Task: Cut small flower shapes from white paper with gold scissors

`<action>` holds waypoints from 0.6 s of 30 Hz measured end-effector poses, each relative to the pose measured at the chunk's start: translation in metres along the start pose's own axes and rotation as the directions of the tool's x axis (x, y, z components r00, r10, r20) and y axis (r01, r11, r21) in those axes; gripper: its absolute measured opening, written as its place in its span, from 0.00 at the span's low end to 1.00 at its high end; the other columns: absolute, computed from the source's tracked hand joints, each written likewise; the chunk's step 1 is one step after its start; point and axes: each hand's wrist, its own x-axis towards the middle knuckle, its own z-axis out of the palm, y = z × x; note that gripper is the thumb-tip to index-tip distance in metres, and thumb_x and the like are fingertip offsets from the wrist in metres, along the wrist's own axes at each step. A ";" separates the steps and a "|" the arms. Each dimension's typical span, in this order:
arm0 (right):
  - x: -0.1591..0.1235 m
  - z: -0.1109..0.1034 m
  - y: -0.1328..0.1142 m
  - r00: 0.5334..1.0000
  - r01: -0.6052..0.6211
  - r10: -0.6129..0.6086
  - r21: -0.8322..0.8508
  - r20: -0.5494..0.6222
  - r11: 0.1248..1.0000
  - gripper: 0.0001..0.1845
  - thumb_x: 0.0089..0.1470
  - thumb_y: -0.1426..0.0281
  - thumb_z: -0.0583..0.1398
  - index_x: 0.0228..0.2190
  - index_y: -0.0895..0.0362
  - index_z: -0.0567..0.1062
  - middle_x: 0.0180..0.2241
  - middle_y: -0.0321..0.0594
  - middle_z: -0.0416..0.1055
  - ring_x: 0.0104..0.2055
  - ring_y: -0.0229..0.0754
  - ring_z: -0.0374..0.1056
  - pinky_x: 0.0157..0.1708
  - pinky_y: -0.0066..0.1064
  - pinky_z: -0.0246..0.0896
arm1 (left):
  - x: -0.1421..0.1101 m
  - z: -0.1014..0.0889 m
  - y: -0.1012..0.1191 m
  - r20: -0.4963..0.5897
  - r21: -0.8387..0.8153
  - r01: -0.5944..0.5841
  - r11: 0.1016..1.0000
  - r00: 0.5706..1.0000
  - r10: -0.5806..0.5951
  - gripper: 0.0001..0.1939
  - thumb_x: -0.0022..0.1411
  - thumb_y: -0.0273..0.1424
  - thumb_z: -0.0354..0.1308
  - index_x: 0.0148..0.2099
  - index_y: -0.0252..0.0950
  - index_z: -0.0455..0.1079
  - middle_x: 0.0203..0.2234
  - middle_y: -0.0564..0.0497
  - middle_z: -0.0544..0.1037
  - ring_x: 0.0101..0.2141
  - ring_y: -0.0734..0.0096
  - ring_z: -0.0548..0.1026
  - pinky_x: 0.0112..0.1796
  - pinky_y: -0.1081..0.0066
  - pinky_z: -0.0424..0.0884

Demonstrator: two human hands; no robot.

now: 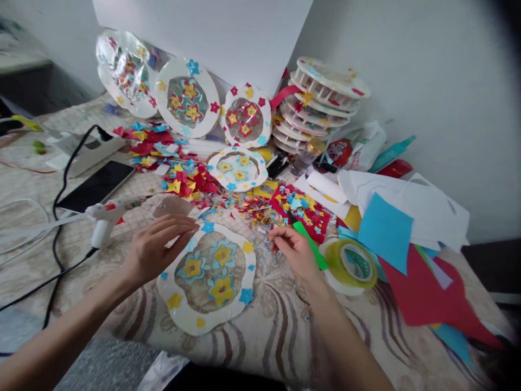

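Observation:
A white scalloped paper frame (191, 320) lies flat on the cloth before me. Its clear middle carries yellow flowers with blue edges (222, 289), and small blue and yellow stars sit round the rim. Over the frame's upper left side, my left hand (160, 244) has its fingers stretched out and the thumb apart, holding nothing I can see. My right hand (297, 252) is to the right of the frame, fingertips pinched together. Anything between them is too small to name. Beside that hand lies a green-handled tool (310, 244), its dark tip pointing at the paper scraps.
A white glue gun (106, 220) with its cord and a phone (97, 186) are on the left. Decorated round frames (187, 98) lean at the back, beside stacked white rings (321, 103). Cut stars (191, 179), tape rolls (354, 263) and coloured sheets (386, 228) surround the work.

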 end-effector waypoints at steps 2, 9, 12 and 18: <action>-0.002 0.003 0.002 1.000 -0.010 0.009 0.042 0.005 0.999 0.07 0.52 0.67 0.59 0.33 0.55 0.75 0.25 0.36 0.74 0.26 0.37 0.70 0.29 0.30 0.68 | -0.011 -0.008 0.007 -0.004 -0.009 0.029 1.000 1.000 -0.029 0.13 0.56 0.17 0.56 0.41 0.37 0.71 0.35 0.47 0.78 0.39 0.67 0.76 0.40 0.66 0.73; -0.008 0.012 0.007 0.995 -0.094 0.093 0.096 0.018 0.991 0.10 0.46 0.65 0.65 0.33 0.56 0.76 0.27 0.38 0.77 0.30 0.41 0.74 0.35 0.35 0.71 | -0.056 -0.029 0.020 -0.059 0.035 0.144 0.989 0.988 -0.141 0.15 0.56 0.17 0.55 0.42 0.39 0.71 0.35 0.49 0.78 0.39 0.67 0.76 0.39 0.66 0.73; -0.010 0.013 0.010 0.993 -0.114 0.115 0.044 -0.013 0.993 0.10 0.47 0.64 0.65 0.32 0.56 0.76 0.26 0.38 0.76 0.28 0.40 0.73 0.33 0.34 0.71 | -0.080 -0.039 0.022 -0.090 0.071 0.248 0.966 0.966 -0.241 0.14 0.56 0.17 0.55 0.41 0.39 0.72 0.36 0.49 0.78 0.38 0.67 0.76 0.39 0.66 0.73; -0.012 0.010 0.020 0.997 -0.076 0.076 -0.023 -0.027 0.997 0.10 0.49 0.62 0.63 0.31 0.55 0.74 0.25 0.36 0.74 0.25 0.37 0.69 0.27 0.30 0.67 | -0.116 -0.061 0.020 -0.228 0.182 0.494 0.850 0.862 -0.452 0.08 0.60 0.24 0.55 0.38 0.38 0.74 0.34 0.51 0.79 0.37 0.69 0.77 0.40 0.68 0.71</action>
